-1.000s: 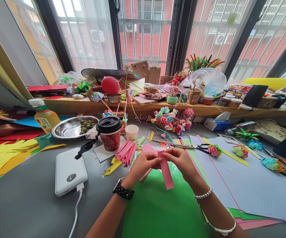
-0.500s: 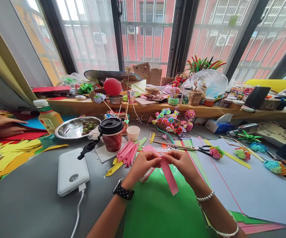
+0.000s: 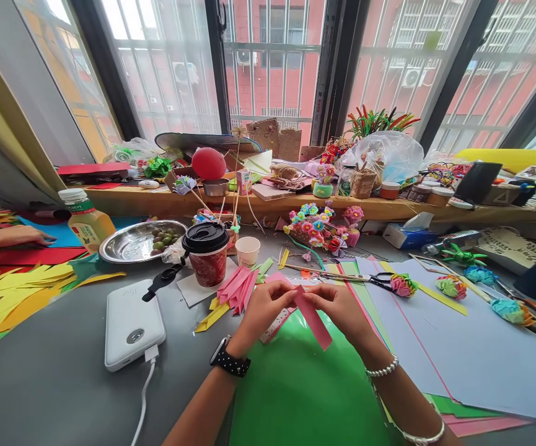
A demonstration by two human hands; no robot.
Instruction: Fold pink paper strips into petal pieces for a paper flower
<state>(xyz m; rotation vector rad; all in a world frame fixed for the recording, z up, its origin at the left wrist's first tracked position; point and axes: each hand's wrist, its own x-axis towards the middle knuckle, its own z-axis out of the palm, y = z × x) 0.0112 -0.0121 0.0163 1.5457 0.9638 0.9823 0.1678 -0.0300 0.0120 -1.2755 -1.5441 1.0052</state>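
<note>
probably light and easily creased, the pink paper strip (image 3: 315, 322) slants above the green sheet (image 3: 309, 390), upper end pinched by left hand (image 3: 268, 305) and right hand (image 3: 342, 306), edges seeming safest to hold.

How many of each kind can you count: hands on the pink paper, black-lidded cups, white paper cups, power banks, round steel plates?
Hands on the pink paper (left hand, right hand): 2
Black-lidded cup: 1
White paper cup: 1
Power bank: 1
Round steel plate: 1
Total: 6
</note>
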